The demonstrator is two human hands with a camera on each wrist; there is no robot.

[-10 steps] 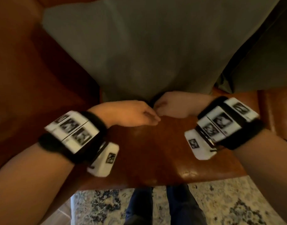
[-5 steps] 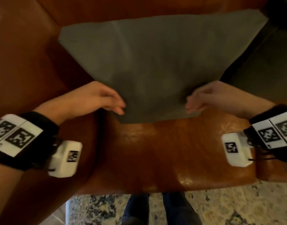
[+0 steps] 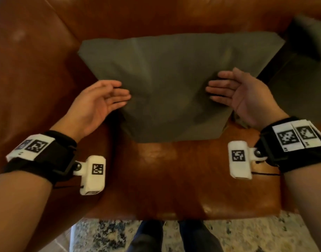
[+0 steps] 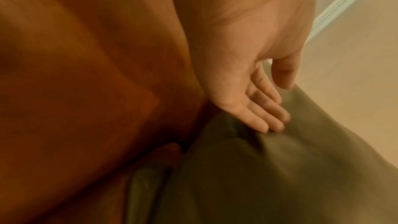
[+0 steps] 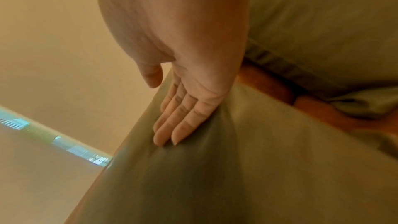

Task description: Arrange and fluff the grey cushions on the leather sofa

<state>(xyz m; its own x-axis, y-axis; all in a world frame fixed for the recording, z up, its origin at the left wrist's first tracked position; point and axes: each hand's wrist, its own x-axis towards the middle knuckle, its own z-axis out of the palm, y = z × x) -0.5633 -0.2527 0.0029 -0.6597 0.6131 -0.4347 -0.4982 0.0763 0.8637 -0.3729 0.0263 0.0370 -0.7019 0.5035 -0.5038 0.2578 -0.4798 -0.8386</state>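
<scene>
A grey cushion [image 3: 170, 84] leans upright against the back of the brown leather sofa [image 3: 183, 179], its lower edge on the seat. My left hand [image 3: 108, 99] is flat with straight fingers, pressing the cushion's left side. My right hand [image 3: 227, 88] is flat too, pressing the right side. The fabric dents under the fingertips of the left hand [image 4: 264, 117] and of the right hand [image 5: 174, 125], as the wrist views show. Neither hand holds anything.
A second grey cushion [image 3: 301, 73] leans at the right, close behind my right wrist; its edge [image 5: 323, 23] shows in the right wrist view. The sofa's arm [image 3: 28, 79] rises at the left. A patterned rug [image 3: 247, 237] and my legs lie below the seat's front edge.
My hands let go of the cushion's bottom edge in the middle, spread apart and opened, and now press flat on its two sides. The cushion has settled back against the sofa.
</scene>
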